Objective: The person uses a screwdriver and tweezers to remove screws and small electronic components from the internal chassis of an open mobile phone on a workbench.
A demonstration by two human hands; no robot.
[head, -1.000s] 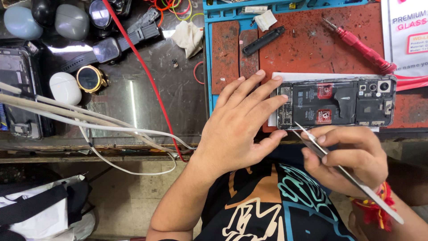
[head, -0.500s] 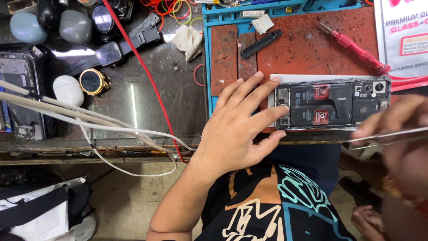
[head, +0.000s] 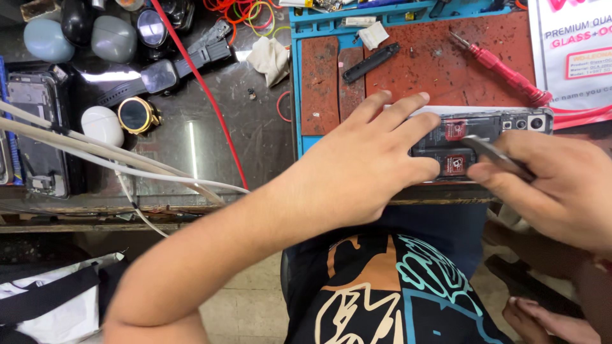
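Bench (head: 191,137): dark, scratched, glossy top, worn front edge; pale tiled floor (head: 255,299) below it. Blue repair mat (head: 294,95) with rust-red pads lies on the bench right of centre.

Opened phone (head: 475,137), back cover off, black internals with two red tabs showing, lies along the mat's near edge. Left hand (head: 363,169) rests flat and open, fingers spread over the phone's left end, pressing it down. Right hand (head: 554,185) is closed in a pinch on metal tweezers (head: 494,153), tips over the phone's middle.

On the mat, beyond the phone: red screwdriver (head: 500,64), black flat tool (head: 371,62), small white scrap (head: 373,35).

Right of the mat: white rectangular package (head: 570,44) with red and black print and a red-bordered label, upper right corner of view.

Left of the mat: crumpled white cloth (head: 269,58), red cable (head: 204,89), gold-rimmed watch (head: 135,114), white earbud case (head: 102,125), another dismantled phone (head: 38,134), white cables (head: 115,162) crossing the bench edge
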